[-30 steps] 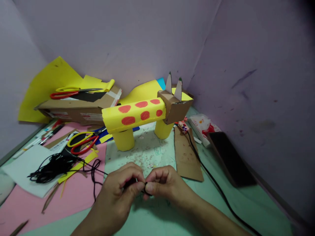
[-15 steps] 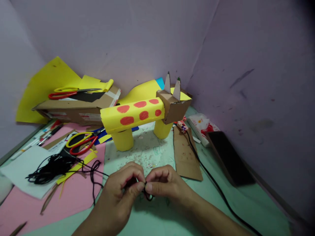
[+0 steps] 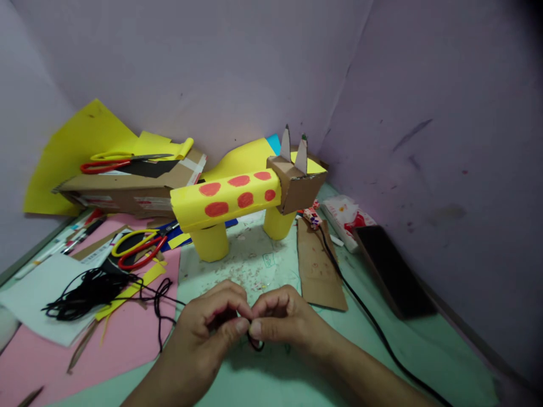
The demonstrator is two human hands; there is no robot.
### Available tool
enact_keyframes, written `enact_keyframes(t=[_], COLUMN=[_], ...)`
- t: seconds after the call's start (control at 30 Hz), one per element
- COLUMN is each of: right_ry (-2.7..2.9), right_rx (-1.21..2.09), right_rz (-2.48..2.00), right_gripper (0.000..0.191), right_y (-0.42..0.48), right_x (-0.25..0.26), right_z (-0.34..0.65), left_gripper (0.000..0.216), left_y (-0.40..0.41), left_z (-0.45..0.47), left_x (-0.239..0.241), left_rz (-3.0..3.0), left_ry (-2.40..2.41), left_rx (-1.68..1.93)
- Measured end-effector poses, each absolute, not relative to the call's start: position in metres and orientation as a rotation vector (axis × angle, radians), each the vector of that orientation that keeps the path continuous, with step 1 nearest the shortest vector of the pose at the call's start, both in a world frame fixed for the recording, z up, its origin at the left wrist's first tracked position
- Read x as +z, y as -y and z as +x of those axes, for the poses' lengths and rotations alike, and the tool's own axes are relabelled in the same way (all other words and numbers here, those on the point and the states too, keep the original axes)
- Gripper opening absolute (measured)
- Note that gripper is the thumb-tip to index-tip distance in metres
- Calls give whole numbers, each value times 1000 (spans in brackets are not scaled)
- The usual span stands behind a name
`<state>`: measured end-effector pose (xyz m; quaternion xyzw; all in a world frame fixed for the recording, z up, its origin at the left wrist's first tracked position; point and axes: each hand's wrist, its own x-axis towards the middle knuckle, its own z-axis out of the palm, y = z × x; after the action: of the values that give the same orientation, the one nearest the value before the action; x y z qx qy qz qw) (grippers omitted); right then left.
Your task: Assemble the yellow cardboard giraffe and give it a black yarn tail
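Low over the green tabletop, my left hand and my right hand meet, thumbs and fingertips pinched on a black cord. A small loop of it hangs below the fingertips; the part between the fingers is mostly hidden. From my left hand the cord runs left to a tangled black bundle on white and pink paper. Beyond my hands stands a yellow paper animal model with red spots, two yellow cup-like legs, and a brown cardboard head with two pointed pieces on top.
Red-and-yellow scissors lie at left, with another pair on a cardboard box. A cardboard strip, a black cable, a dark phone-like slab and a tissue pack sit at right. Purple walls close off the back.
My hands keep nearly the same pinch on the cord, with the fingertips shifted slightly. The whole scene sits a little further left as the camera turns slightly.
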<state>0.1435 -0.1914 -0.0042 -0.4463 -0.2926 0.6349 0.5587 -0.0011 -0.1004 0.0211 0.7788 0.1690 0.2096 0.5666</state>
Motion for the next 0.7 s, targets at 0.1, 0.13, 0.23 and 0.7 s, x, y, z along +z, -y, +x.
enact_keyframes(t=[0.1,0.13,0.23,0.7], right_ry=[694,709,723,666], right_rx=[1494,1482,1365,1117], right_rz=[-1044,-1033,-1020,-1165], right_gripper=[24,25,32,34], right_y=[191,191,189,186], right_x=[-5,-6,-8,-6], right_z=[142,142,140,134], left_gripper=[21,22,22,19], left_y=[102,101,97,94], left_z=[0,0,0,3], left_x=[18,18,19,22], left_rz=[1854,1841,1741,1789], left_ry=[-363,-370,-460,-639], left_rx=[526,519,512,751])
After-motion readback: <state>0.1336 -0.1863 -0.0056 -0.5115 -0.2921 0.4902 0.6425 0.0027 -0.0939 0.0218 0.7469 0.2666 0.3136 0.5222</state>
